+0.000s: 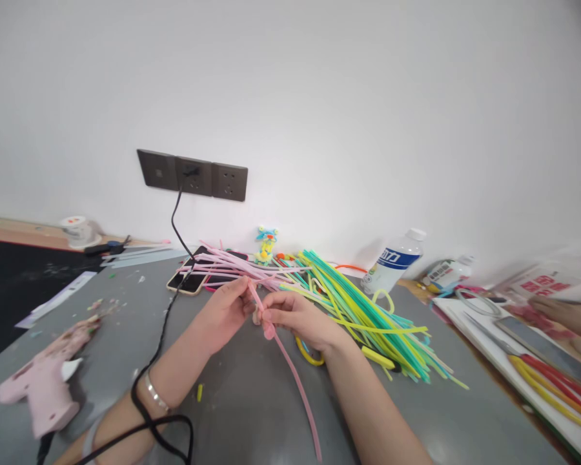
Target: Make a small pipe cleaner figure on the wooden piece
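Note:
A pink pipe cleaner (296, 381) is held between my two hands over the grey table, its long free end hanging down toward me. My left hand (230, 303) pinches its upper part. Lower down, my right hand (293, 314) grips it beside a small coiled pink knot (269, 332). Just behind my hands lies a bundle of pink pipe cleaners (242, 266). To the right of it is a larger bundle of green and yellow pipe cleaners (368, 310). A small yellow and blue figure (266, 245) stands near the wall.
A pink glue gun (48, 381) lies at left, and a black cord (162, 323) crosses my left forearm. Behind are a phone (177, 282) and a tilted bottle (392, 261). At right, another person's hand (566, 316) is near scissors (494, 336) and red and yellow pipe cleaners (556, 387).

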`<state>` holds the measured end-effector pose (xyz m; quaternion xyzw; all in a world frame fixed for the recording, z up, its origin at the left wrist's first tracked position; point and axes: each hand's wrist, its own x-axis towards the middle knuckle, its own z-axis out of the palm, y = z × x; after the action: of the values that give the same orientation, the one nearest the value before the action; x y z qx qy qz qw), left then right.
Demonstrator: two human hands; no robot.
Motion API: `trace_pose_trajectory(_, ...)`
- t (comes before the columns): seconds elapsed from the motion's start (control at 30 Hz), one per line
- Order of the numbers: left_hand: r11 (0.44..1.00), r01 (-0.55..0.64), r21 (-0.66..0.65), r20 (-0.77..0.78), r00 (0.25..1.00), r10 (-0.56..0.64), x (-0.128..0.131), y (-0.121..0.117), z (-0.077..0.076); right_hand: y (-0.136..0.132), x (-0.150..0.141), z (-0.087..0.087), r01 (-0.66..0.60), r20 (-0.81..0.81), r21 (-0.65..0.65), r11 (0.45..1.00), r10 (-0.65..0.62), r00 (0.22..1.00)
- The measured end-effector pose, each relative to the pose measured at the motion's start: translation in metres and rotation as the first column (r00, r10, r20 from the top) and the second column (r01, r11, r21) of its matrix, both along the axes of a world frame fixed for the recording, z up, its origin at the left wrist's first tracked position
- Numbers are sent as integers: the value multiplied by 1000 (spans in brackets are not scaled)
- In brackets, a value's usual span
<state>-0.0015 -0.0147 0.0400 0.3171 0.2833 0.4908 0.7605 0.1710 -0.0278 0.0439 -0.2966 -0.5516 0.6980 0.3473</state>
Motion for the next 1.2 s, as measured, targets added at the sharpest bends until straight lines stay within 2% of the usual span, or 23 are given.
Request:
trace_pose_trajectory(0.1, 985, -148, 88, -83, 984, 155, 1, 2, -4, 1, -4, -2, 34, 40, 104, 994, -38, 998)
trace_pose_trajectory(0.2, 946, -279, 165, -179, 935, 307, 2, 3, -8, 1, -13, -3, 197, 76, 256, 947, -223, 972)
trace_pose_trajectory(0.33, 950, -251, 187, -242, 925, 292, 5, -1, -9, -1, -24, -3, 391, 52, 342, 854, -433, 900)
trace_pose_trajectory(0.43, 951, -250, 180, -250, 924, 290, 6, -3, -9, -1, -26, -4, 470, 34, 404, 785, -527, 849)
trace_pose_trajectory(0.47, 951, -253, 178, -247, 924, 292, 6, -3, -9, -1, -27, -4, 471, 26, 399, 787, -523, 852)
trace_pose_trajectory(0.53, 953, -249, 173, -225, 932, 285, 7, -3, -9, -1, -27, -5, 446, 2, 325, 834, -472, 881)
trace_pose_trajectory(0.6, 956, -233, 176, -186, 946, 265, 7, -4, -8, -3, -27, -4, 415, -57, 192, 889, -412, 909)
trace_pose_trajectory(0.7, 965, -163, 204, -117, 975, 190, 8, -6, -6, -6, -29, -1, 344, -163, -33, 938, -345, 925)
trace_pose_trajectory(0.8, 965, -91, 246, -52, 993, 107, 10, -10, -5, -9, -32, 1, 222, -265, -183, 958, -265, 927)
trace_pose_trajectory(0.9, 956, -134, 260, -52, 987, 153, 11, -11, -6, -8, -34, 0, 141, -321, -249, 958, -219, 921)
trace_pose_trajectory(0.97, 943, -201, 264, -97, 968, 233, 10, -10, -7, -5, -34, -2, 152, -313, -273, 950, -237, 920)
trace_pose_trajectory(1.03, 934, -242, 261, -162, 943, 290, 7, -8, -7, -2, -33, -5, 219, -279, -252, 943, -287, 916)
trace_pose_trajectory(1.13, 946, -225, 234, -268, 920, 285, 4, -3, -6, -1, -28, -4, 329, -193, -94, 940, -341, 920)
trace_pose_trajectory(1.2, 952, -199, 232, -306, 914, 266, 2, -1, -6, -2, -24, -2, 338, -127, 29, 941, -332, 935)
